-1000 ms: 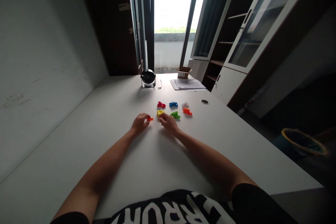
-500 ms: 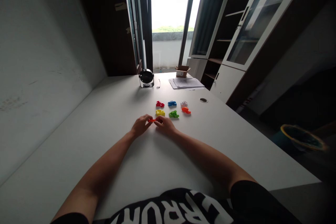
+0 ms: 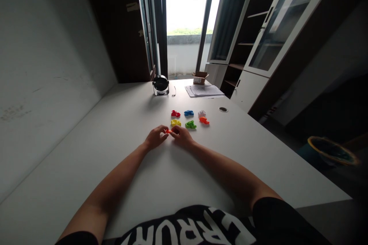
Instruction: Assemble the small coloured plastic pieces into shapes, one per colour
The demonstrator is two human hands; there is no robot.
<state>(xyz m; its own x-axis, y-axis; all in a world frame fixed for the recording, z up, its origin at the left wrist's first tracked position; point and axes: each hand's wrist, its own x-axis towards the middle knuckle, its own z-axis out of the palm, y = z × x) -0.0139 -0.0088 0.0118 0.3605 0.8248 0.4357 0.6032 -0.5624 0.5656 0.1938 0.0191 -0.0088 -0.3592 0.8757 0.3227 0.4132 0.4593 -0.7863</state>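
Note:
My left hand (image 3: 155, 137) and my right hand (image 3: 181, 137) meet near the middle of the white table (image 3: 115, 138). Between their fingertips is a small orange plastic piece (image 3: 168, 131), partly hidden by the fingers. Just beyond my right hand lie a yellow piece (image 3: 176, 123) and a green piece (image 3: 190, 124). Further back are a red piece (image 3: 175, 113), a blue piece (image 3: 189, 113) and a white piece (image 3: 201, 113). A second orange piece (image 3: 204, 121) lies at the right of the group.
A round black desk fan (image 3: 160, 85) stands at the table's far edge, next to papers (image 3: 203, 90) and a small open cardboard box (image 3: 200, 78). A wall (image 3: 51, 46) runs along the left. Glass-door cabinets (image 3: 253, 38) and a bin (image 3: 330, 151) are at right.
My right hand has moved left from the yellow piece to meet my left hand. The small orange piece now sits between both hands' fingertips.

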